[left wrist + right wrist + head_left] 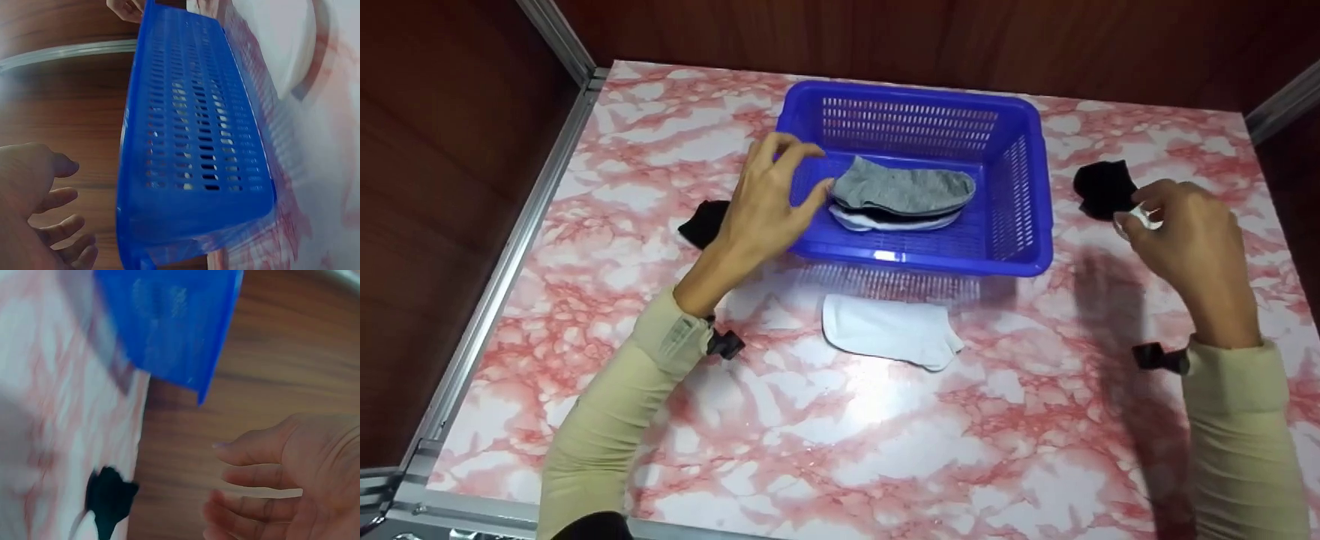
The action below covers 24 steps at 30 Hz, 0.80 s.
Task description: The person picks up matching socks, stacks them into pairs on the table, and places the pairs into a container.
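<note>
In the head view, my left hand [765, 191] hovers over the left end of a blue plastic basket [1020, 259], thumb and fingers spread with nothing between them. A grey sock [904, 189] lies in the basket on top of black and white socks [896, 223]. On the right, my right hand [1192, 232] is above the table with its fingers relaxed; the right wrist view shows the palm [332, 467] holding nothing. Below that hand lie a black sock [1104, 189] and a white sock [86, 527], the white one mostly hidden by the hand in the head view.
A white sock [889, 331] lies flat on the marbled table [825, 465] in front of the basket. Another black sock [705, 223] is partly behind my left hand. Dark wooden panels [885, 37] with metal rails [510, 262] border the table.
</note>
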Available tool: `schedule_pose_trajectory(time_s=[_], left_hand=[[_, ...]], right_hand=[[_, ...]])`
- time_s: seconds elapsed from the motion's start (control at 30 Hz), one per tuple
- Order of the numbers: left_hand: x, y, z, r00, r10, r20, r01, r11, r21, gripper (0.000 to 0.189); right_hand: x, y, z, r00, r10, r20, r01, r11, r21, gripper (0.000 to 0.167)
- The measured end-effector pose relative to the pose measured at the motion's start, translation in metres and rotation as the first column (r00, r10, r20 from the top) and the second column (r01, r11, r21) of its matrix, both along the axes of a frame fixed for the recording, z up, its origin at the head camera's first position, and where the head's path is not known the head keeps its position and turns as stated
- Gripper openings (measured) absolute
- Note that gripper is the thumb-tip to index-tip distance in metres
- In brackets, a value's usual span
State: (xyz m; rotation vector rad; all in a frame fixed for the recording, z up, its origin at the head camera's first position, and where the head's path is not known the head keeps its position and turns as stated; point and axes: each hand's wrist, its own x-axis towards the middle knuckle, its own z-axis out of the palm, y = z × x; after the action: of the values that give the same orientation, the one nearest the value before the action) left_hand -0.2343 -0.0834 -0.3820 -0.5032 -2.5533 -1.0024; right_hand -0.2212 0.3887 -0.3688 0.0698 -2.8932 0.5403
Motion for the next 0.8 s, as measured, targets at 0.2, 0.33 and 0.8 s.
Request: schedule_pose_trajectory(time_s=[0.2, 0.33, 0.8], left_hand=[[-0.017, -0.002, -0.006, 0.998, 0.056, 0.030, -0.056, 0.998, -0.016, 0.045], [-0.030, -0.002, -0.009, 0.992, 0.099, 0.074, -0.097, 0.995, -0.022, 0.053], [-0.064, 0.000, -0.017, 0.967, 0.163, 0.196, -0.161, 0.987, -0.026, 0.064]], right_hand=[[-0.026, 0.026, -0.012, 0.995, -0.058, 0.077, 0.057, 0.998, 0.015, 0.042], [-0.042, 0.046, -0.021, 0.984, -0.094, 0.149, 0.093, 0.996, 0.009, 0.057], [-0.068, 0.088, -0.069, 0.954, -0.151, 0.259, 0.158, 0.987, -0.006, 0.066]])
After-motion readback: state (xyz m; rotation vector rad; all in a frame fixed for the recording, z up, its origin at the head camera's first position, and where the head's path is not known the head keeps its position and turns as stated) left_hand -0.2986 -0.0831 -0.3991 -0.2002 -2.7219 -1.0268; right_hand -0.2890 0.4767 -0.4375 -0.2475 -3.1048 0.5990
